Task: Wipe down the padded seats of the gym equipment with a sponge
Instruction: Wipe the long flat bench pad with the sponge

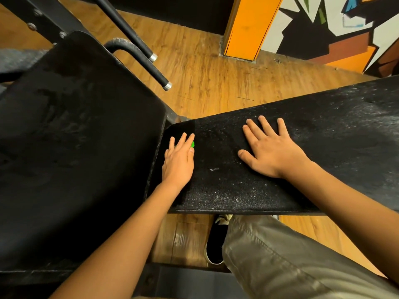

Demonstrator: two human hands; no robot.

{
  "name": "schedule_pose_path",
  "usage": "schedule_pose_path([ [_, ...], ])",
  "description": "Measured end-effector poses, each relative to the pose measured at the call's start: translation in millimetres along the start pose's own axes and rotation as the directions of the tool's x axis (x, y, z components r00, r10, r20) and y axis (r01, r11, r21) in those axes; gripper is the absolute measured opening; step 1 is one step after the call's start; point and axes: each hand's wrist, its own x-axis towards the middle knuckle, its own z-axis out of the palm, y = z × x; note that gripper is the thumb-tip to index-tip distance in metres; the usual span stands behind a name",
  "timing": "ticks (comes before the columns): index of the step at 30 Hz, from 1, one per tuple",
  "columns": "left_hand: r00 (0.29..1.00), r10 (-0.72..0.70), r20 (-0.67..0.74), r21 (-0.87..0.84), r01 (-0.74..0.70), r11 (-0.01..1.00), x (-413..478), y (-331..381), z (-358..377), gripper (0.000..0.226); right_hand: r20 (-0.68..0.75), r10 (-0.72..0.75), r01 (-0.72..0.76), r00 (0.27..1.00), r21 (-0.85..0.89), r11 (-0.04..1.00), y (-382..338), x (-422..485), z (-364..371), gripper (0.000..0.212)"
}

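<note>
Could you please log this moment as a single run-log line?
left hand: presses sponge onto pad, at its left end | right hand: flat on pad | pad: dusty right of sponge

Two black pads are showing: left pad (82, 137), right pad (302, 147). Two hands are lying on the right pad: left hand (178, 162), right hand (269, 152). One sponge (192, 144) is peeking out, a green sliver under the left hand. Two straight bars are ending in metal caps: far bar (129, 32), near bar (156, 74). One bent tube (121, 44) is curving beside them. Three bolts (32, 26) are dotting the frame (47, 20). One orange pillar (248, 24) and one shoe (216, 240) are showing.
</note>
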Motion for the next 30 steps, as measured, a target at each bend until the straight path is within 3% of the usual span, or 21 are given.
schedule_pose_path([
  [14,0.996,-0.085,-0.022,0.064,0.086,0.994,91,22,6,0.049,-0.019,0.0,0.0,1.0,-0.015,1.0,0,3,2,0.096],
  [20,0.999,-0.022,0.023,0.091,0.02,0.996,58,16,2,0.053,-0.005,-0.009,0.009,1.0,-0.015,1.0,-1,2,1,0.098],
  [25,0.999,0.012,0.044,0.071,-0.015,0.997,8,12,-1,0.054,0.01,-0.002,0.002,1.0,-0.023,1.0,0,1,-2,0.083],
  [30,0.999,0.022,0.037,0.074,-0.024,0.997,-36,10,-1,0.053,0.017,-0.004,0.005,1.0,-0.017,1.0,-2,1,-4,0.082],
])
